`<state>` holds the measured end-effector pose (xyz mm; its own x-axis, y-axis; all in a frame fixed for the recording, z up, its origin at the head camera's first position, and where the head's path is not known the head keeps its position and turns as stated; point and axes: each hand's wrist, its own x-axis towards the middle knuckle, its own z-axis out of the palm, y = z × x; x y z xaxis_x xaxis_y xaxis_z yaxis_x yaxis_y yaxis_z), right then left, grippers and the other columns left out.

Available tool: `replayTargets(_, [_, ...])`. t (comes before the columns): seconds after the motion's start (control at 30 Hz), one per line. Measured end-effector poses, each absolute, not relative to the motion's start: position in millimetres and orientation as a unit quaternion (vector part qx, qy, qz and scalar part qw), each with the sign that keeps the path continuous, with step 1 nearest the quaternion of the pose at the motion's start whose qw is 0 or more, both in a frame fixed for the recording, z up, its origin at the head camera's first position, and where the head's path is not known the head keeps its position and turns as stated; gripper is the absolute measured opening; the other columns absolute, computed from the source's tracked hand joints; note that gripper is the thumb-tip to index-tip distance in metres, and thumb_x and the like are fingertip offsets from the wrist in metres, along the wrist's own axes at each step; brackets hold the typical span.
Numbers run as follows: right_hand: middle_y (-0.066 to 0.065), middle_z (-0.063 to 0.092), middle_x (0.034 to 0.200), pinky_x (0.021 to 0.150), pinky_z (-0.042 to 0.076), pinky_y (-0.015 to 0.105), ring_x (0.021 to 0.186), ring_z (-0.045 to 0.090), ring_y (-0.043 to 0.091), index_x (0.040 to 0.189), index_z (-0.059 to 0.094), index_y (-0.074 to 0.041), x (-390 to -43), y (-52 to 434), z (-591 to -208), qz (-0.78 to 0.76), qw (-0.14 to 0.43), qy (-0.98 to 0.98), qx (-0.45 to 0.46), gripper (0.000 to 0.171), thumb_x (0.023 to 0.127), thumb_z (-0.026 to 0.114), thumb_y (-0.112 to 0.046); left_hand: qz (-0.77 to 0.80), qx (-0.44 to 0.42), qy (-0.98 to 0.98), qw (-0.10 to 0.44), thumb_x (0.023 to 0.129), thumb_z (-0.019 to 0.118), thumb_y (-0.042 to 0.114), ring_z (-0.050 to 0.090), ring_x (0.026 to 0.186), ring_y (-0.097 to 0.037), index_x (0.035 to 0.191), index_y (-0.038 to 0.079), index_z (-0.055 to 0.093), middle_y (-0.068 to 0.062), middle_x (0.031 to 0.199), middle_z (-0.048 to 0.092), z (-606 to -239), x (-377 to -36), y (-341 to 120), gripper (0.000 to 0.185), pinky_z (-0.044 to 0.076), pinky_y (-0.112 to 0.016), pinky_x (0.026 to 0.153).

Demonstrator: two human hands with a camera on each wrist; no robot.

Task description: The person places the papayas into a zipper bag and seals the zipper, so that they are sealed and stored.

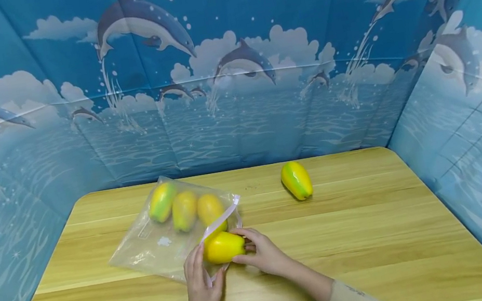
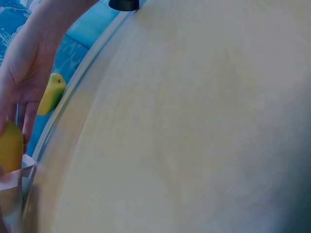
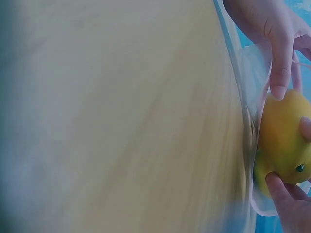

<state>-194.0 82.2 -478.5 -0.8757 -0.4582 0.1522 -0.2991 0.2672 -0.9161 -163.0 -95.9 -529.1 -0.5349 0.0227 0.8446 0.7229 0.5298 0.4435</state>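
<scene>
Right hand [image 1: 264, 252] grips a smooth yellow plastic mango [image 1: 224, 247] at the mouth of a clear zip-top plastic bag [image 1: 161, 242], fingers curled round its near end. Left hand [image 1: 201, 283] pinches the bag's pale rim, fingers nearly straight and together. 3 yellow-green mangoes [image 1: 183, 210] lie inside. 1 loose green-yellow mango [image 1: 295, 180] sits well apart on the light wooden table [image 1: 377, 234].

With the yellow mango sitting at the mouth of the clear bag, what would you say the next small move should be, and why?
Probably the right hand should push the mango further into the bag. It sits only at the mouth, which the left hand holds open, and three mangoes already lie deeper inside with room in front of them.
</scene>
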Motion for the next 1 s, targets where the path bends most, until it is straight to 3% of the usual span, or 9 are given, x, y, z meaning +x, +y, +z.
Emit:
replayTargets(0.27, [0.015, 0.049, 0.125, 0.088, 0.049, 0.025, 0.11, 0.052, 0.026, 0.129, 0.048, -0.004, -203, 74, -490, -0.548, 0.075, 0.801, -0.228, 0.054, 0.08, 0.069, -0.016, -0.42, -0.242, -0.767, 0.421, 0.067, 0.061, 0.002, 0.038, 0.112, -0.029, 0.125, -0.016, 0.04, -0.028, 0.12, 0.046, -529, -163, -97, 0.064, 0.028, -0.019, 0.105])
replayTargets(0.57, [0.014, 0.054, 0.116, 0.079, 0.053, 0.027, 0.092, 0.055, 0.021, 0.125, 0.051, -0.002, -208, 61, -491, -0.539, 0.052, 0.816, -0.201, 0.056, 0.077, 0.072, -0.021, -0.415, -0.246, -0.769, 0.419, 0.074, 0.059, 0.006, 0.036, 0.116, -0.025, 0.124, -0.016, 0.04, -0.028, 0.12, 0.045, -529, -162, -96, 0.058, 0.027, -0.02, 0.107])
replayTargets(0.87, [0.021, 0.052, 0.122, 0.084, 0.052, 0.032, 0.102, 0.056, 0.034, 0.124, 0.048, 0.004, -209, 64, -489, -0.583, 0.098, 0.783, -0.192, 0.051, 0.079, 0.069, -0.008, -0.413, -0.241, -0.773, 0.418, 0.073, 0.059, 0.007, 0.035, 0.121, -0.022, 0.125, -0.016, 0.04, -0.028, 0.12, 0.045, -530, -163, -97, 0.06, 0.025, -0.022, 0.108])
replayTargets(1.0, [0.021, 0.051, 0.124, 0.085, 0.051, 0.028, 0.104, 0.056, 0.034, 0.125, 0.05, 0.004, -210, 70, -487, -0.592, 0.116, 0.771, -0.203, 0.049, 0.08, 0.067, -0.004, -0.409, -0.238, -0.773, 0.422, 0.073, 0.059, 0.008, 0.035, 0.122, -0.021, 0.124, -0.016, 0.041, -0.028, 0.12, 0.046, -530, -163, -97, 0.059, 0.025, -0.023, 0.108])
